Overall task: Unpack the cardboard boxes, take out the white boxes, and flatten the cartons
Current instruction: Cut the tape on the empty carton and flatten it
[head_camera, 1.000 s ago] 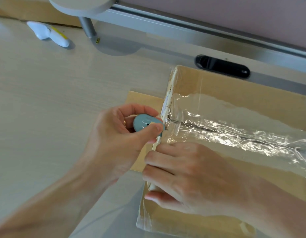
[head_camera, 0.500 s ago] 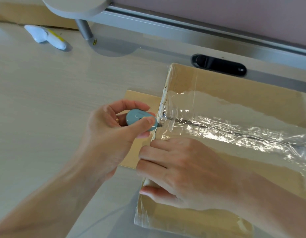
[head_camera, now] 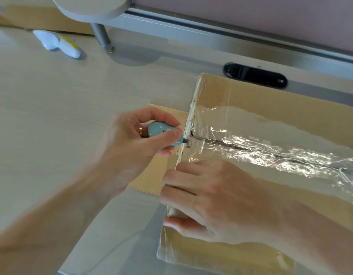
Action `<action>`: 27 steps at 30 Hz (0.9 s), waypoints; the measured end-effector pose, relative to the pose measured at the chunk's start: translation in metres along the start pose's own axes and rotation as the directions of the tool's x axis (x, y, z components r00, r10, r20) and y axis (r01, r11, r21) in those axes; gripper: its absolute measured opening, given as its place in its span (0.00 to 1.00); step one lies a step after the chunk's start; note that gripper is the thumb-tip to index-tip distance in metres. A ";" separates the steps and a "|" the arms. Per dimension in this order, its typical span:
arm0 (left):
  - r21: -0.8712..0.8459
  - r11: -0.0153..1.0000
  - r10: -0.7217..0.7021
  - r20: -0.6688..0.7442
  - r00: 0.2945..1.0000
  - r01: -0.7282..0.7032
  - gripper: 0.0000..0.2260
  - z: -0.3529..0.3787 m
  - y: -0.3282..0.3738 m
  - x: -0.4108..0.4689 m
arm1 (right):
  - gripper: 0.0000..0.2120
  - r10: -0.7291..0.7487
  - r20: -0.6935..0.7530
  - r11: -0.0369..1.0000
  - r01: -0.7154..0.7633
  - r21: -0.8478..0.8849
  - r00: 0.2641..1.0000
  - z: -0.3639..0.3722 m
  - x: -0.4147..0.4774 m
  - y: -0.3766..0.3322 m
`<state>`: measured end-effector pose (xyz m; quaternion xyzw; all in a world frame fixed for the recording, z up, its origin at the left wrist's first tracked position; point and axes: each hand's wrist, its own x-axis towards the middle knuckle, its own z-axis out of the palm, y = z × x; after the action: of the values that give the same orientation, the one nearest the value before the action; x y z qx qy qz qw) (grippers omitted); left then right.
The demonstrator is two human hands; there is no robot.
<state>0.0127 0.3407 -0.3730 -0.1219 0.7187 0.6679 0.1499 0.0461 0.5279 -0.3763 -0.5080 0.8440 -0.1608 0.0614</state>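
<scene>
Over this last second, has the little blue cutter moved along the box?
No. The blue cutter stays at the cardboard box's left edge, where the taped seam starts.

Carton (head_camera: 270,108): we see matt brown cardboard, plain and unprinted.
Packing tape (head_camera: 270,153): clear plastic film, very glossy, wrinkled along the seam where it catches the light.
Box cutter (head_camera: 158,129): smooth, shiny pale-blue shell; we take it for plastic.
Desk (head_camera: 52,126): pale wood-grain top, smooth with a satin sheen.
Back rail (head_camera: 211,34): grey metal, we think, with a dull brushed look.
Cable slot (head_camera: 254,75): glossy black plastic.
Ring (head_camera: 140,130): polished gold-coloured metal.
</scene>
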 end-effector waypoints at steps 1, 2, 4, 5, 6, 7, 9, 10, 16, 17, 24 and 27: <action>0.016 1.000 -0.004 0.011 1.000 0.003 0.05 -0.001 0.000 0.001 | 0.11 -0.002 -0.001 1.000 0.002 0.002 1.000 0.000 0.000 0.000; 0.032 0.999 -0.008 0.021 1.000 0.008 0.06 -0.002 0.001 0.002 | 0.11 -0.002 -0.002 1.000 0.002 0.001 1.000 0.000 0.000 0.000; 0.067 0.998 -0.018 0.037 0.999 0.016 0.07 -0.004 0.002 0.005 | 0.11 -0.002 -0.007 1.000 0.002 -0.007 1.000 0.000 0.000 0.002; 0.080 0.997 -0.025 0.044 0.999 0.021 0.08 -0.004 0.003 0.006 | 0.11 -0.003 -0.013 1.000 0.003 -0.008 1.000 0.000 0.000 0.002; 0.089 0.996 -0.032 0.050 0.998 0.028 0.08 -0.005 0.003 0.007 | 0.11 -0.006 -0.019 1.000 0.006 -0.006 1.000 0.001 0.000 0.002; 0.094 0.995 -0.040 0.056 0.998 0.035 0.07 -0.005 0.004 0.008 | 0.11 -0.010 -0.026 1.000 0.010 -0.002 1.000 0.001 0.000 0.002; 0.095 0.994 -0.056 0.065 0.996 0.050 0.07 -0.004 0.005 0.010 | 0.11 -0.017 -0.036 1.000 0.018 0.007 0.999 0.002 -0.001 0.002; 0.100 0.994 -0.060 0.065 0.996 0.053 0.07 -0.004 0.005 0.011 | 0.11 -0.018 -0.040 1.000 0.019 0.012 0.999 0.002 -0.001 0.003; 0.098 0.995 0.011 0.039 0.999 -0.014 0.06 0.003 0.005 0.012 | 0.10 -0.025 -0.062 0.999 0.027 0.038 0.998 0.003 -0.001 0.006; 0.080 0.997 0.019 0.040 0.999 -0.022 0.06 0.004 0.004 0.012 | 0.10 -0.022 -0.061 0.999 0.025 0.040 0.998 0.003 0.000 0.006; 0.016 0.996 0.088 0.000 0.996 -0.088 0.07 0.013 -0.004 0.015 | 0.10 -0.006 -0.030 0.999 0.008 0.041 1.000 0.001 0.000 0.005; -0.090 0.990 0.110 -0.023 0.994 -0.111 0.06 0.004 -0.007 0.014 | 0.11 0.001 -0.017 1.000 0.000 0.029 1.000 -0.001 0.001 0.008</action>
<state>0.0027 0.3449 -0.3850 -0.0944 0.6945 0.7062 0.1006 0.0388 0.5306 -0.3776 -0.5054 0.8422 -0.1771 0.0617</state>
